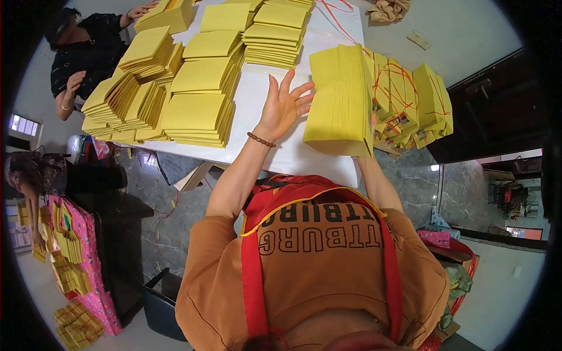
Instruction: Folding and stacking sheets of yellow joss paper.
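A tall block of yellow paper sheets or envelopes [336,96], packed tightly, stands near the right edge of the white table [257,117]. My left hand [285,104] is open beside it, palm up and fingers spread, with the fingertips at the block's left side. A beaded bracelet is on that wrist. On the block's far right side, my right hand [374,120] is mostly hidden behind the yellow paper. Only a sliver of it and the forearm show, so its grip is unclear. To the left lie several stacks of folded yellow paper pieces [196,111].
Yellow bundles tied with red string [404,93] sit right of the table. Across the table's left side is a person in black [88,58]. Another person [41,175] bends over a pink-covered table [88,251] with yellow pieces. A dark chair [164,310] stands behind left.
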`<state>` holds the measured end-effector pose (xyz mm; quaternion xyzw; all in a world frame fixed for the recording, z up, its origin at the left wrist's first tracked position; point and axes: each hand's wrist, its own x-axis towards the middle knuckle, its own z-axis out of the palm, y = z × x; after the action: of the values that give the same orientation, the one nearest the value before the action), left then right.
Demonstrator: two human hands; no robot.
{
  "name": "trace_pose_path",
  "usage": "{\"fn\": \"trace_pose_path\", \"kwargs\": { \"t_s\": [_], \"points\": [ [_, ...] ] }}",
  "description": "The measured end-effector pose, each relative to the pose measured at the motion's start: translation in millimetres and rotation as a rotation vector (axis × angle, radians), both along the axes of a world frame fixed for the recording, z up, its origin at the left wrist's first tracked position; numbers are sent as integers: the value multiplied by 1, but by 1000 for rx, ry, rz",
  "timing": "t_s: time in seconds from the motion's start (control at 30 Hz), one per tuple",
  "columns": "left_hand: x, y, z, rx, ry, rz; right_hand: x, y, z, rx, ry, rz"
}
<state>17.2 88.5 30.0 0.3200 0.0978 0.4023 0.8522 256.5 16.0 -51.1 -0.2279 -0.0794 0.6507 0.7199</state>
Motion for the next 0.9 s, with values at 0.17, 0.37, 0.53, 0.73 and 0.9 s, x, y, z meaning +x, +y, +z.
{"fn": "trace_pose_path", "kwargs": {
  "t_s": [0.17,0.37,0.53,0.73,0.9],
  "points": [
    [-1,-1,1,8,19,21,0,1,0,44,-7,5],
    [-6,3,-15,-7,57,42,-5,1,12,72,-36,63],
    [-9,4,-25,-18,101,65,-10,0,14,64,-115,56],
    [-13,10,-44,-74,177,121,-22,2,15,57,-139,103],
    [-23,20,-77,-30,342,133,-39,19,14,-148,-383,118]
  ]
}}
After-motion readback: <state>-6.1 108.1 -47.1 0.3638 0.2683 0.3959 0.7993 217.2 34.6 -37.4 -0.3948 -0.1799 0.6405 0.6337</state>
